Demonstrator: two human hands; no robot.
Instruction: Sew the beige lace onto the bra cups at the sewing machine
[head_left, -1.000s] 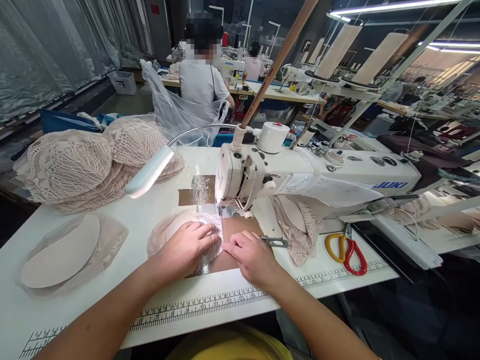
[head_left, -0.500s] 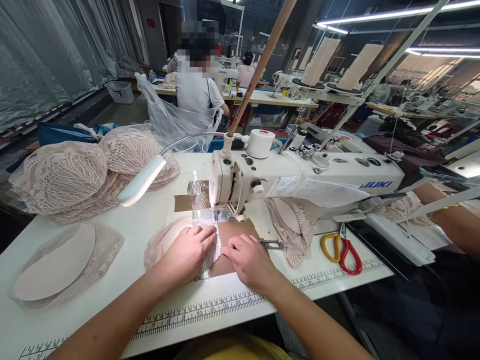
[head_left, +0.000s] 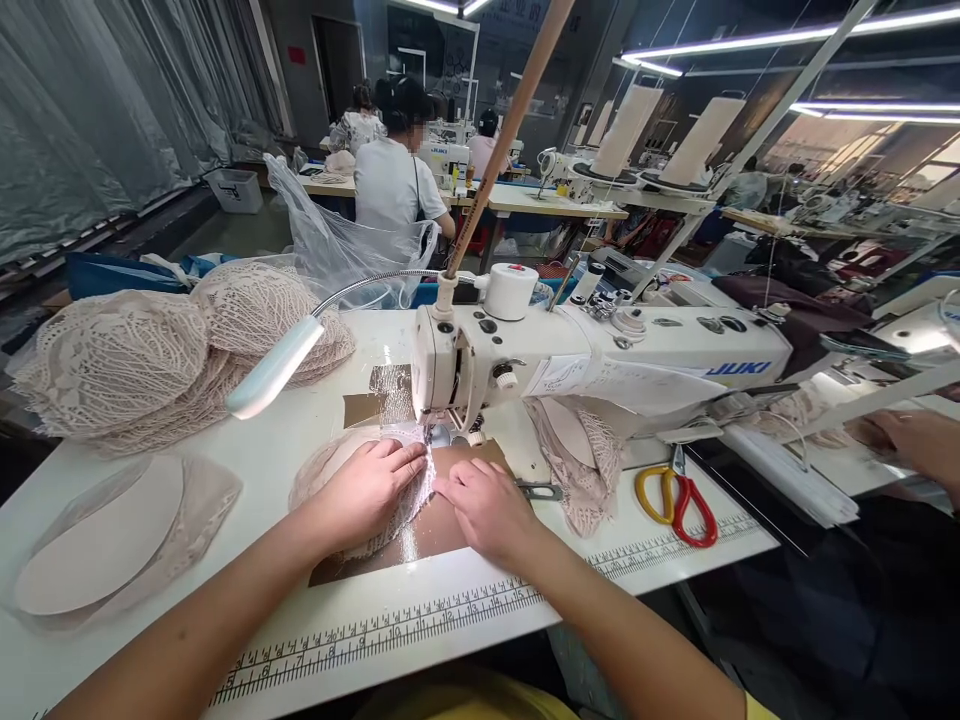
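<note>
My left hand (head_left: 369,492) lies flat with fingers together on a beige lace-covered bra cup (head_left: 319,472), pressing it down just in front of the needle of the white sewing machine (head_left: 570,362). My right hand (head_left: 486,508) rests beside it on the brown taped patch (head_left: 450,530) of the table, fingers curled down against the lace edge at the presser foot (head_left: 437,437). Both hands hold the piece against the bed. A small thread snip (head_left: 541,491) lies just right of my right hand.
A pile of lace cups (head_left: 150,350) sits far left, a foam cup pair (head_left: 112,535) near left, more lace pieces (head_left: 581,460) under the machine arm. Red-and-yellow scissors (head_left: 675,500) lie to the right. A gooseneck lamp (head_left: 277,365) hangs over the table. Another person's hand (head_left: 919,445) shows far right; workers sit behind.
The lace cup has turned slightly under my hands, with more brown patch showing below it. A neighbour's arm at the right has drawn back. The camera has shifted a little.
</note>
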